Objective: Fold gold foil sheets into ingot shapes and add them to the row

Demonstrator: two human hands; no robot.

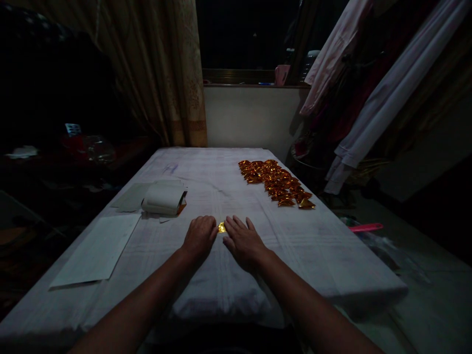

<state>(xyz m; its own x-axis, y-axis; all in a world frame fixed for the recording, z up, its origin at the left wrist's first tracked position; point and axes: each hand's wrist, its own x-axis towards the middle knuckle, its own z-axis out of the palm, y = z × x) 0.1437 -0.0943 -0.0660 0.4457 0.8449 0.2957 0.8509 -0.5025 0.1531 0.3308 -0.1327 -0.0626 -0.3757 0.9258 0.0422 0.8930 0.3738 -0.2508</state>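
A small gold foil piece [221, 227] lies on the white cloth-covered table [221, 275] between my two hands. My left hand [200, 236] rests knuckles up with its fingers curled, fingertips touching the foil's left edge. My right hand [242, 240] lies flatter, fingers close together and pressing on the foil's right side. A heap of folded gold-orange foil pieces [276, 183] sits at the table's far right.
A stack of white sheets with an orange edge [164, 199] and grey sheets [132, 196] lie at the left. A large white sheet [99, 250] is nearer me. Curtain [162, 73], window sill and hanging clothes [368, 98] stand behind. A pink object [366, 227] lies right of the table.
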